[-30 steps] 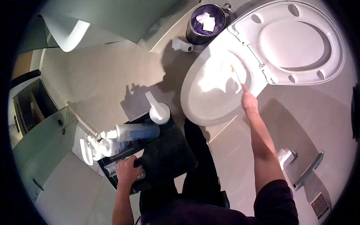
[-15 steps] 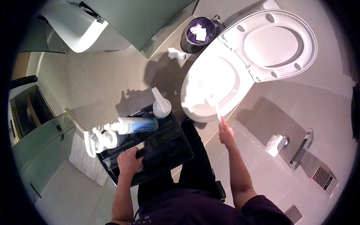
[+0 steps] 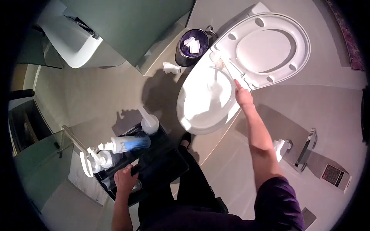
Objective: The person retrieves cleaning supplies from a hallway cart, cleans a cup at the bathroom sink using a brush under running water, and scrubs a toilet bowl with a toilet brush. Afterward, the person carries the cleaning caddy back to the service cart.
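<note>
My right hand (image 3: 243,95) grips the handle of a toilet brush (image 3: 227,69). Its pale head rests at the back of the toilet bowl (image 3: 180,101), near the seat hinges. The toilet seat and lid (image 3: 301,46) are raised. My left hand (image 3: 125,179) is closed around the handle of a black cleaning caddy (image 3: 171,169), held in front of my legs. In the caddy stand a white bottle with a long spout (image 3: 150,124), a white and blue bottle (image 3: 133,143) leaning over, and white spray bottles (image 3: 103,159).
A bin (image 3: 185,57) with a purple liner and paper stands beside the toilet. Crumpled paper (image 3: 171,68) lies on the floor next to it. On the right wall are a toilet roll (image 3: 282,148), a metal grab bar (image 3: 307,150) and a control panel (image 3: 333,175). A washbasin (image 3: 83,54) is at upper left.
My right arm has reached farther forward, taking the brush from the bowl's near side to its back edge by the hinges. The caddy stays in my left hand; the view has shifted slightly.
</note>
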The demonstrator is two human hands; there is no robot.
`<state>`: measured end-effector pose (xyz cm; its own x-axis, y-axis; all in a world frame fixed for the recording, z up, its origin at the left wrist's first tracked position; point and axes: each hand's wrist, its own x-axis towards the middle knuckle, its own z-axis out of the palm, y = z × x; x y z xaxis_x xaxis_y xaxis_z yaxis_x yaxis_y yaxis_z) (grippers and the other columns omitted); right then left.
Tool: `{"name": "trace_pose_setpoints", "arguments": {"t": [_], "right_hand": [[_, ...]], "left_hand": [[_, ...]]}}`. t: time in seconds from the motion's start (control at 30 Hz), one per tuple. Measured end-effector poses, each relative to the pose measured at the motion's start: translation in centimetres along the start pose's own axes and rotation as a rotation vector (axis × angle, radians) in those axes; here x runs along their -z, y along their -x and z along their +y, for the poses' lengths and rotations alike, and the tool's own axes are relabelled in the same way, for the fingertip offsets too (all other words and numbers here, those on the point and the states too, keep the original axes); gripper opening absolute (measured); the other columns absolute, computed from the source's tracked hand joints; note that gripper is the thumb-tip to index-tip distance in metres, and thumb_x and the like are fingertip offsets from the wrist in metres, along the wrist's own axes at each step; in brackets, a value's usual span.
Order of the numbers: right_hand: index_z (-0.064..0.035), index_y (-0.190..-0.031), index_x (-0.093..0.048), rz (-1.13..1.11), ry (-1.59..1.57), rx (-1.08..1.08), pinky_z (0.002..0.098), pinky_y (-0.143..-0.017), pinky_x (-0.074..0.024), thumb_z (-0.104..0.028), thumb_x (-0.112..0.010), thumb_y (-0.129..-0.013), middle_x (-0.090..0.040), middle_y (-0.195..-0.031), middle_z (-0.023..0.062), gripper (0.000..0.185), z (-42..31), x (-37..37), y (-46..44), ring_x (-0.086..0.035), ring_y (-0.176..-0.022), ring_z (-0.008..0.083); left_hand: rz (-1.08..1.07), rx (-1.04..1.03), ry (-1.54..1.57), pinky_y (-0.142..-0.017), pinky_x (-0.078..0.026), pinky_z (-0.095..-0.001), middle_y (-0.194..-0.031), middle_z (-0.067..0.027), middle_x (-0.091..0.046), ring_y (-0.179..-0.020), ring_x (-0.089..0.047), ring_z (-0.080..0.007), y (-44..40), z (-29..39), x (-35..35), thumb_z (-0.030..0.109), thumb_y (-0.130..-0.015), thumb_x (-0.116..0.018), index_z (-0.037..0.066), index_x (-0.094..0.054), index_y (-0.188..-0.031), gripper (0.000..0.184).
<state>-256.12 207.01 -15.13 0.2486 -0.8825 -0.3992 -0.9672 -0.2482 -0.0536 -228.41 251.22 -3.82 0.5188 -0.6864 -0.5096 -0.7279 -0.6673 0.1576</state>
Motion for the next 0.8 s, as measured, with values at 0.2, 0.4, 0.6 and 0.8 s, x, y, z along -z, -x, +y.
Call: {"name": "trace_pose_setpoints", "arguments": {"t": [0.2,0.4,0.6,0.8], "right_hand": [[-0.0387,-0.131,-0.027,-0.068,0.042,-0.156,0.0451,-0.072,-0.0473,-0.018,-0.044,-0.084,-0.061,-0.087,0.0213,0.054,10.6,-3.1,7.6,-0.060,-0.081,0.0365],[-0.0283,-0.134,-0.027,-0.139,-0.211,-0.117,0.0485,-0.071,-0.0475,-0.008,-0.048,-0.082,-0.060,-0.078,0.0232,0.060,11.1,-6.4,19.1,-0.059,-0.076,0.0397],[-0.0215,-0.135,-0.030,-0.255,-0.502,-0.116,0.0447,-0.067,-0.0455,-0.022,-0.043,-0.087,-0.059,-0.085,0.0246,0.050,-0.5,-9.7,32.4,-0.057,-0.072,0.0398],[-0.0151,-0.134,-0.033,-0.257,-0.944,-0.014,0.0268,-0.047,-0.0388,-0.026,-0.043,-0.090,-0.055,-0.068,0.0063,0.047,-3.4,-14.0,22.4,-0.046,-0.050,0.0133]], "left_hand": [[0.056,-0.047,0.062,-0.059,-0.047,-0.0427,-0.068,-0.0168,-0.060,-0.066,-0.059,-0.0345,-0.1,-0.7,-0.7,0.018,-0.062,-0.070,0.006,-0.060,-0.083,0.027],[0.221,-0.208,0.105,-0.054,-0.047,-0.0420,-0.068,-0.0173,-0.060,-0.059,-0.058,-0.0357,0.5,-1.6,-1.8,0.014,-0.059,-0.073,0.004,-0.058,-0.091,0.037],[0.435,-0.286,0.138,-0.055,-0.047,-0.0384,-0.064,-0.0125,-0.058,-0.059,-0.058,-0.0303,0.6,-1.6,-2.8,0.011,-0.057,-0.072,0.005,-0.059,-0.086,0.032],[0.421,-0.285,0.029,-0.057,-0.046,-0.0402,-0.068,-0.0123,-0.059,-0.064,-0.058,-0.0318,0.9,-2.6,-4.1,0.018,-0.058,-0.071,0.008,-0.059,-0.087,0.032]]}}
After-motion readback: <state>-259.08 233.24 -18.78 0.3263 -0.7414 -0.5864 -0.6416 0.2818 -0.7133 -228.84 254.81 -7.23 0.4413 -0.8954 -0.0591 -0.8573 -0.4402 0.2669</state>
